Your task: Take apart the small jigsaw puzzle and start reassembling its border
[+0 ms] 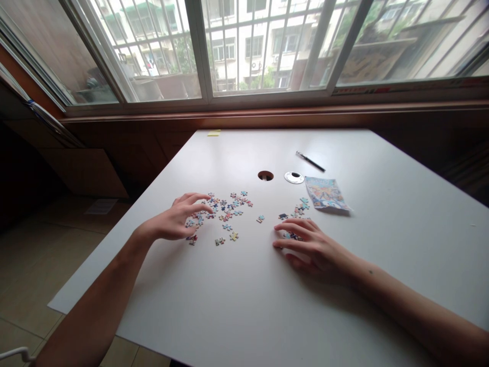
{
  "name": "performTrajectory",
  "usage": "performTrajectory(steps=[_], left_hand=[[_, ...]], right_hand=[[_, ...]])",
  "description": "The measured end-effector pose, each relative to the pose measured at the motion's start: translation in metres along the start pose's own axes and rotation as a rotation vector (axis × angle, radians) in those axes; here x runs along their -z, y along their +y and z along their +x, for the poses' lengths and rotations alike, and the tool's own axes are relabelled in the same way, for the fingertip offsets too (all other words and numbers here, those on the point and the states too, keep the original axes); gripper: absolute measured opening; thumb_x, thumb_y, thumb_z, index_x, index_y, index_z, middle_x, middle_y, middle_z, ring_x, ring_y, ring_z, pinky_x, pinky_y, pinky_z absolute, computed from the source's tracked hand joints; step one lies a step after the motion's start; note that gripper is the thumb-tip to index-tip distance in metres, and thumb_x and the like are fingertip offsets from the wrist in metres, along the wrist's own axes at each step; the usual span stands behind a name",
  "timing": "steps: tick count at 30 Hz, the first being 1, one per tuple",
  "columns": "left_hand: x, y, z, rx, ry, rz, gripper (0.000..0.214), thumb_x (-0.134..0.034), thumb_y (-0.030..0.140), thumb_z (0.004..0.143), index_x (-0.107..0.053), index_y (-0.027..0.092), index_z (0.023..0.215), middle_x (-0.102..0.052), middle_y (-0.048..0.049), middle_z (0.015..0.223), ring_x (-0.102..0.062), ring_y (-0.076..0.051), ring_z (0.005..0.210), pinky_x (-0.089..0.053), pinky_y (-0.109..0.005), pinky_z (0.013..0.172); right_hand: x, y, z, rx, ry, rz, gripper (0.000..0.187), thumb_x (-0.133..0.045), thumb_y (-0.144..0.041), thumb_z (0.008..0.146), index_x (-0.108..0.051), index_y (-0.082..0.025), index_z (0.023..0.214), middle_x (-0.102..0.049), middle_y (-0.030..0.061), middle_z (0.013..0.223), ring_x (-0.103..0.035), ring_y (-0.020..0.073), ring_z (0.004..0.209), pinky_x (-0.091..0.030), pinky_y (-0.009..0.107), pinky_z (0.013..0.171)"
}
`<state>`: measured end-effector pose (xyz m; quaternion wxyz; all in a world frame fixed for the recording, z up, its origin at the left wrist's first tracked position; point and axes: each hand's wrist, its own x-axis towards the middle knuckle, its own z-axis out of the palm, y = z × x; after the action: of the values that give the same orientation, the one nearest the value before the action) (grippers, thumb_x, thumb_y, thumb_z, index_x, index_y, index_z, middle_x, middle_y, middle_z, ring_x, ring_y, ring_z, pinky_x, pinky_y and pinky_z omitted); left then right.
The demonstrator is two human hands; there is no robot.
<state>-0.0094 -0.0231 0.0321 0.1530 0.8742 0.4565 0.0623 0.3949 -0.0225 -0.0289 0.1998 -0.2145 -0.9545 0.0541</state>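
Several small colourful jigsaw pieces (pixel 228 206) lie scattered on the white table (pixel 244 306). My left hand (pixel 179 223) hovers at the left side of that scatter, fingers spread and slightly curled, fingertips touching pieces. My right hand (pixel 307 245) lies flat on the table with fingers stretched left, resting over a small cluster of joined pieces (pixel 292 235). More loose pieces (pixel 300 207) sit just beyond it. Neither hand grips anything.
A printed puzzle bag (pixel 326 194) lies beyond my right hand. A round cable hole (pixel 265 176) and its silver cap (pixel 294 177) sit mid-table, a black pen (pixel 309 161) further back, a yellow note (pixel 214 133) at the far edge. Windows run behind.
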Motion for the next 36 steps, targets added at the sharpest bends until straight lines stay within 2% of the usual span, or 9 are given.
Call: performTrajectory(steps=[5,10,14,18,22,25,29,33,36], left_hand=[[0.010,-0.010,-0.009,0.015,-0.143,-0.017,0.062,-0.068,0.022,0.075,-0.053,0.037,0.133,-0.027,-0.0013,0.159,-0.020,-0.035,0.147,-0.028,-0.055,0.116],[-0.005,-0.004,0.000,0.010,-0.097,-0.043,0.056,-0.073,0.041,0.080,-0.055,0.036,0.132,-0.030,-0.0033,0.158,-0.023,-0.037,0.146,-0.028,-0.056,0.116],[-0.018,0.007,0.009,0.013,0.043,-0.030,0.040,-0.063,0.039,0.090,-0.058,0.034,0.129,-0.036,-0.0040,0.155,-0.027,-0.034,0.144,-0.023,-0.056,0.117],[-0.017,0.015,0.011,-0.094,0.090,-0.039,0.016,-0.064,0.029,0.088,-0.073,0.031,0.101,-0.055,-0.0025,0.137,-0.043,-0.029,0.132,-0.030,-0.049,0.114],[-0.017,0.021,0.013,-0.226,0.045,-0.137,0.014,-0.063,0.029,0.090,-0.076,0.031,0.097,-0.069,-0.0024,0.109,-0.061,-0.021,0.105,-0.042,-0.041,0.104],[-0.016,0.027,0.010,-0.242,-0.015,-0.164,0.016,-0.062,0.033,0.091,-0.077,0.033,0.099,-0.070,-0.0026,0.109,-0.064,-0.020,0.101,-0.047,-0.037,0.097],[-0.010,0.047,-0.003,-0.220,-0.092,-0.058,0.021,-0.061,0.031,0.091,-0.076,0.034,0.105,-0.066,-0.0021,0.118,-0.064,-0.021,0.103,-0.047,-0.035,0.096],[-0.014,0.080,-0.011,-0.276,-0.147,0.019,0.027,-0.059,0.029,0.091,-0.071,0.032,0.115,-0.067,-0.0044,0.115,-0.064,-0.023,0.103,-0.047,-0.036,0.095],[-0.027,0.101,-0.007,-0.382,-0.151,0.027,0.056,-0.063,0.042,0.088,-0.052,0.027,0.141,-0.058,-0.0092,0.137,-0.053,-0.031,0.125,-0.038,-0.044,0.109]], right_hand=[[0.000,0.000,0.000,0.006,0.010,0.003,0.036,-0.060,-0.022,0.089,-0.063,-0.030,0.124,-0.058,0.0087,0.133,-0.047,0.0312,0.127,-0.044,0.051,0.099],[0.000,0.001,0.000,-0.002,0.006,0.006,0.035,-0.061,-0.023,0.089,-0.063,-0.030,0.123,-0.058,0.0084,0.133,-0.047,0.0311,0.128,-0.044,0.050,0.099],[0.001,0.000,0.000,0.000,0.012,0.002,0.034,-0.061,-0.023,0.089,-0.064,-0.030,0.123,-0.058,0.0084,0.133,-0.048,0.0310,0.127,-0.044,0.050,0.099],[0.002,-0.001,0.001,-0.002,0.014,0.006,0.034,-0.060,-0.023,0.089,-0.064,-0.030,0.122,-0.059,0.0084,0.132,-0.049,0.0307,0.127,-0.044,0.050,0.099],[0.002,0.000,0.001,0.002,0.001,0.001,0.035,-0.060,-0.023,0.090,-0.062,-0.030,0.124,-0.058,0.0086,0.133,-0.048,0.0308,0.127,-0.044,0.050,0.098],[0.001,0.001,0.000,-0.001,0.008,0.006,0.034,-0.061,-0.024,0.090,-0.063,-0.030,0.123,-0.059,0.0085,0.132,-0.049,0.0305,0.126,-0.044,0.050,0.098],[0.001,0.000,0.001,-0.009,-0.001,0.019,0.032,-0.061,-0.024,0.090,-0.064,-0.030,0.121,-0.058,0.0082,0.133,-0.049,0.0300,0.126,-0.044,0.050,0.100],[0.003,-0.002,0.003,-0.006,-0.008,0.016,0.031,-0.061,-0.025,0.090,-0.064,-0.029,0.121,-0.058,0.0086,0.133,-0.049,0.0297,0.126,-0.044,0.050,0.099],[0.003,-0.003,0.005,-0.008,-0.007,0.009,0.032,-0.060,-0.025,0.090,-0.062,-0.028,0.123,-0.059,0.0092,0.133,-0.050,0.0291,0.125,-0.044,0.049,0.098]])
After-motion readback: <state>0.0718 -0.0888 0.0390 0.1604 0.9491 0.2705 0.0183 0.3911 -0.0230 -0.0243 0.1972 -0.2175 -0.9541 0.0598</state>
